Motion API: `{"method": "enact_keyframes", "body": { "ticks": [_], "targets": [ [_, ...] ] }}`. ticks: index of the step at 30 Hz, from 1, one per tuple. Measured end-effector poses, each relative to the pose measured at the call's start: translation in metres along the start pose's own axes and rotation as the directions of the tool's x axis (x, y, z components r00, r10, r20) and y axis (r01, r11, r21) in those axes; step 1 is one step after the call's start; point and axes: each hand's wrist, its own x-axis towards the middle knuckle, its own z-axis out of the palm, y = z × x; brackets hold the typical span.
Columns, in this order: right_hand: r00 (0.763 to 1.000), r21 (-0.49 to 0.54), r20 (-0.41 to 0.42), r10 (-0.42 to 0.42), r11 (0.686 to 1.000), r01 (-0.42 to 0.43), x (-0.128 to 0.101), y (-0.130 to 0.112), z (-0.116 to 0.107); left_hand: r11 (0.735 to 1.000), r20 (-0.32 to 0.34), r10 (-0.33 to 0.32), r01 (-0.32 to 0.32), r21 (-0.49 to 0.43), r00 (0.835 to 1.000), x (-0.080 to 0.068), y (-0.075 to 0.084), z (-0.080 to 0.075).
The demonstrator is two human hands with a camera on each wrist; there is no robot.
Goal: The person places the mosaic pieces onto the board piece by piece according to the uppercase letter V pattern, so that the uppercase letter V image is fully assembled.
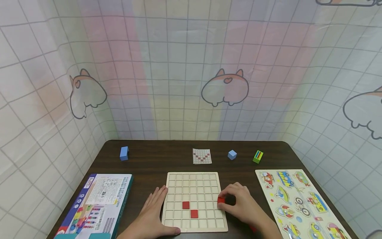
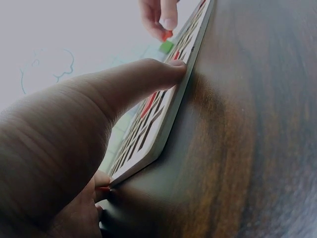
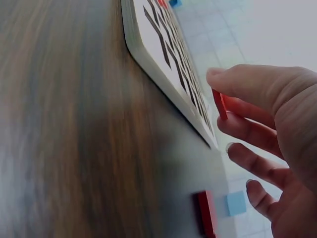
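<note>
A wooden grid board (image 1: 195,201) lies flat on a dark table (image 1: 155,159), and everything else is best placed from it. The left hand (image 1: 153,215) rests spread along the board's left edge, fingers straight, thumb against the near corner; the left wrist view shows a fingertip (image 2: 174,69) pressed to the rim. The right hand (image 1: 243,204) sits at the board's right edge and pinches a red tile (image 1: 221,200) between thumb and forefinger, holding it over the rightmost cells, about the board's middle row. Two more red tiles (image 1: 190,209) already sit in cells near the board's front centre, diagonal to each other. Another red piece (image 3: 205,212) lies on the table off the board's right front corner, under the right wrist.

Beyond the board lies a pattern card (image 1: 202,156), with a pale blue cube (image 1: 232,154) and a striped green block (image 1: 258,156) to its right and a blue block (image 1: 124,153) well to its left. A box (image 1: 95,205) lies left of the board, a vehicle puzzle (image 1: 299,202) right of it.

The likely risks: the tile could land astride a grid rib and tilt rather than drop in, or go into a cell that breaks the card's pattern. If the left hand eases off, a sideways push from the right could slide the board and jolt the seated tiles.
</note>
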Motion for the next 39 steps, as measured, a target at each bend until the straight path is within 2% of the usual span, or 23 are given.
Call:
{"method": "enact_keyframes", "body": {
  "ticks": [10, 13, 26, 32, 39],
  "targets": [
    [1.000, 0.035, 0.009, 0.009, 0.999, -0.009, 0.013, -0.013, 0.009, 1.000, -0.007, 0.023, -0.023, 0.007, 1.000, -0.001, -0.001, 0.000],
    [1.000, 0.042, 0.005, -0.011, 0.999, 0.011, 0.017, -0.016, 0.013, 1.000, -0.012, 0.026, -0.026, 0.015, 1.000, -0.001, -0.001, 0.001],
    [0.997, 0.057, 0.004, -0.072, 0.996, 0.072, 0.031, -0.031, 0.028, 1.000, 0.002, 0.004, -0.004, 0.007, 1.000, -0.001, 0.002, 0.000],
    [0.998, 0.067, 0.014, -0.060, 0.996, 0.059, 0.039, -0.036, 0.035, 1.000, 0.002, 0.000, 0.000, 0.023, 1.000, -0.001, 0.002, -0.001],
    [0.996, 0.075, 0.021, -0.085, 0.994, 0.083, 0.051, -0.047, 0.043, 0.999, 0.004, -0.002, 0.002, 0.034, 1.000, -0.002, 0.002, -0.001]
  ]
}}
